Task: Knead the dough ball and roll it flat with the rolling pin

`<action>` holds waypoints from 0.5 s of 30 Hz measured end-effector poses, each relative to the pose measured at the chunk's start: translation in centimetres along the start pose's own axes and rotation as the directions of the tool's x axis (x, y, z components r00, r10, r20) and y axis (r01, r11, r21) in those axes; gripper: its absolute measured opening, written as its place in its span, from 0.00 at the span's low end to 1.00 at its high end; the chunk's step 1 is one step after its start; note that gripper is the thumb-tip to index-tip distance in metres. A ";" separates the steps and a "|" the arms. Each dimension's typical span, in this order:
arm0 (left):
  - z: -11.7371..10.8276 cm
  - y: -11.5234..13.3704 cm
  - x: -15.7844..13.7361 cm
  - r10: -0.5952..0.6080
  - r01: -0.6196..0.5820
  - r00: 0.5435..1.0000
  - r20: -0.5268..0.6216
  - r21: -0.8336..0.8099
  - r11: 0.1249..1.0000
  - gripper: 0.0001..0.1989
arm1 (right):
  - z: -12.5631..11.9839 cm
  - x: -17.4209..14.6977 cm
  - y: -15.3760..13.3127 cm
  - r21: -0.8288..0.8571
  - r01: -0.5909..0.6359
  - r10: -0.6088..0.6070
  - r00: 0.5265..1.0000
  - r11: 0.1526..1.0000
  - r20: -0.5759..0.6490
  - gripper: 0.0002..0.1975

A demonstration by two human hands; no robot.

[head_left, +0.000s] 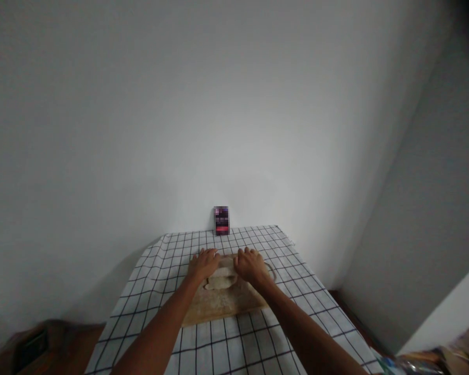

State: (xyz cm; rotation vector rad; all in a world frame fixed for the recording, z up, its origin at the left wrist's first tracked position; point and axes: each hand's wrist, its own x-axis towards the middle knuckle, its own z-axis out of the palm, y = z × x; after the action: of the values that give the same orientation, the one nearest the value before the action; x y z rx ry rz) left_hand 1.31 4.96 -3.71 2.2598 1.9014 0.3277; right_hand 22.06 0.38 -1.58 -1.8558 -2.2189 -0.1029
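A wooden board point(226, 303) lies on the checked cloth, with a flat piece of pale dough point(220, 283) on it. Across the dough runs a pale rolling pin point(224, 272), its ends covered by my hands. My left hand point(204, 263) is closed over the left end. On the right end, my right hand point(250, 264) is curled with the knuckles up. Both arms reach forward over the board. Part of the dough is hidden under the pin and behind my fingers.
A white cloth with dark checks point(140, 312) covers the table. A phone-like upright object with a blurred screen point(221, 221) leans against the wall at the back. A cord loop point(271, 271) is beside the board. A brown item point(35, 346) stands low left; assorted things lie low right.
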 end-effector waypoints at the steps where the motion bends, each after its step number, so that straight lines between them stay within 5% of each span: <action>1: 0.1 -0.1 0.2 -0.001 0.001 1.000 -0.004 0.002 1.000 0.25 | 0.1 0.6 0.0 0.004 0.002 -0.002 1.000 1.000 0.000 0.21; 7: 0.5 0.2 0.3 -0.021 0.021 0.999 -0.047 0.011 1.000 0.22 | 0.6 3.5 -0.9 0.083 0.018 -0.030 0.990 0.996 0.139 0.19; 15: 0.3 0.5 -0.9 -0.029 0.034 0.996 -0.086 0.049 0.998 0.22 | 1.8 3.7 -1.9 0.110 -0.022 0.013 0.996 0.994 0.085 0.18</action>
State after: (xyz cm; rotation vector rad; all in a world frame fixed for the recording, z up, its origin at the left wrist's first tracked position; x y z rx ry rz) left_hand 1.73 4.02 -3.91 2.2797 2.0068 0.3820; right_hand 19.35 3.96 -2.27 -1.8520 -2.2140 0.1016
